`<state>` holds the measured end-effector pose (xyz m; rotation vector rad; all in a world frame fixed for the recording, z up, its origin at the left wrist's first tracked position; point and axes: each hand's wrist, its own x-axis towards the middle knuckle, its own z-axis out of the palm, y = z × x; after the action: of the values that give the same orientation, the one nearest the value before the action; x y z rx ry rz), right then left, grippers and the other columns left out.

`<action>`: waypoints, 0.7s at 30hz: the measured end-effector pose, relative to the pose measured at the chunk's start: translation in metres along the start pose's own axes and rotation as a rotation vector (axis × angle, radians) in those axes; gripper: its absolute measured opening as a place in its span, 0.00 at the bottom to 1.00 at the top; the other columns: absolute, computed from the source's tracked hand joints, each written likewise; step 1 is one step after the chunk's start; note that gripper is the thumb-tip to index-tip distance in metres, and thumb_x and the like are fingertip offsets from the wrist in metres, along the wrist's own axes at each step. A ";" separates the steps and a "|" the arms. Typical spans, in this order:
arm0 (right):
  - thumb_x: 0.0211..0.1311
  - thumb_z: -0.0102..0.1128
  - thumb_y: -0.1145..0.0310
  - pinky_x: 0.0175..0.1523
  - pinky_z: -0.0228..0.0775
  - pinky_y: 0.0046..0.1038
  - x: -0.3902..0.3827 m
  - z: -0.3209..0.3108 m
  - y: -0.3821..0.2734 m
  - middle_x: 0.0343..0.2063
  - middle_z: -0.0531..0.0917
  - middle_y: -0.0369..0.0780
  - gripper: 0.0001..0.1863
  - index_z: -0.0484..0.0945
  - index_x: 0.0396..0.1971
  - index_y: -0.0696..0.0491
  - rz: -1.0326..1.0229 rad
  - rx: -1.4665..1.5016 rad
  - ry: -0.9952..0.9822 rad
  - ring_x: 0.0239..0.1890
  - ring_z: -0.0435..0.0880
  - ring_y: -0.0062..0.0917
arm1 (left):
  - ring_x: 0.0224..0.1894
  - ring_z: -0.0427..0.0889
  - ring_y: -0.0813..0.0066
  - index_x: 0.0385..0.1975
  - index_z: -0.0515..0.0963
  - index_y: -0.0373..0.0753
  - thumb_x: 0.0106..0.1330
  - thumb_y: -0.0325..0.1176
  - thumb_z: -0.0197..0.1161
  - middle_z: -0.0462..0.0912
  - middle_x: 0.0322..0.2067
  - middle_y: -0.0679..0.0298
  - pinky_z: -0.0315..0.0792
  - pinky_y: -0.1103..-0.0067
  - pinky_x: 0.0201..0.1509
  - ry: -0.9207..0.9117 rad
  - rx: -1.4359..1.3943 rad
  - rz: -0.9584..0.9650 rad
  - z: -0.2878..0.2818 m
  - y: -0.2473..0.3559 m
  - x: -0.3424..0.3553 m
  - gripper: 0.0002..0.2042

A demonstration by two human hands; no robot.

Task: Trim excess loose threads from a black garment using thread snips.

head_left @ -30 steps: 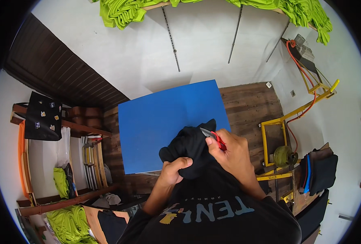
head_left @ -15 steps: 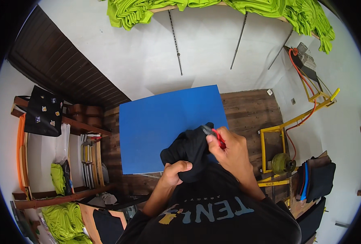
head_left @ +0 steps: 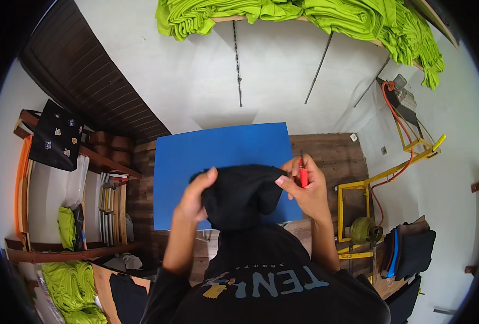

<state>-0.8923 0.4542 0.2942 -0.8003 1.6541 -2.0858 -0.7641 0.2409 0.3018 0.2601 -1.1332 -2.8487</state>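
Two grips on black fabric (head_left: 237, 197) over blue tabletop (head_left: 196, 148), 6 o'clock side: left hand (head_left: 194, 198) at 9, right hand (head_left: 313, 193) at 3, also holding red-handled snips (head_left: 304, 175). I'd keep tips toward 12.

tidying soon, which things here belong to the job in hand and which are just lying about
Likely the job:
black cloth, between left hand and right hand
red-handled tool, right hand too
blue tabletop, beneath

Likely just around:
lime-green fabric
black bag
yellow frame

Black cloth (head_left: 239, 195) between both hands (head_left: 193, 197) (head_left: 311, 189)
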 end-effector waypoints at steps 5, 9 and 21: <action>0.54 0.67 0.78 0.26 0.59 0.13 -0.005 -0.007 -0.031 0.32 0.74 0.35 0.16 0.65 0.29 0.52 -0.043 0.049 0.210 0.23 0.67 0.09 | 0.44 0.81 0.69 0.46 0.77 0.27 0.55 0.37 0.73 0.83 0.40 0.56 0.75 0.77 0.52 0.220 0.531 -0.017 -0.020 0.058 0.007 0.23; 0.48 0.75 0.70 0.32 0.61 0.16 -0.001 -0.011 -0.024 0.28 0.72 0.30 0.19 0.69 0.32 0.53 -0.072 -0.165 0.056 0.27 0.66 0.11 | 0.41 0.83 0.67 0.42 0.78 0.28 0.60 0.29 0.65 0.83 0.39 0.55 0.78 0.74 0.46 0.024 0.391 0.106 -0.004 0.076 0.015 0.14; 0.57 0.68 0.69 0.22 0.60 0.17 0.018 -0.020 0.025 0.18 0.72 0.30 0.10 0.74 0.32 0.55 0.100 -0.111 -0.057 0.16 0.68 0.11 | 0.29 0.83 0.75 0.37 0.79 0.29 0.62 0.36 0.66 0.83 0.31 0.60 0.78 0.80 0.34 0.028 0.426 0.246 0.090 0.164 0.036 0.14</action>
<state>-0.9207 0.4526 0.2704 -0.7869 1.7549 -1.9013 -0.8159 0.1777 0.4738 0.1644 -1.6309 -2.3657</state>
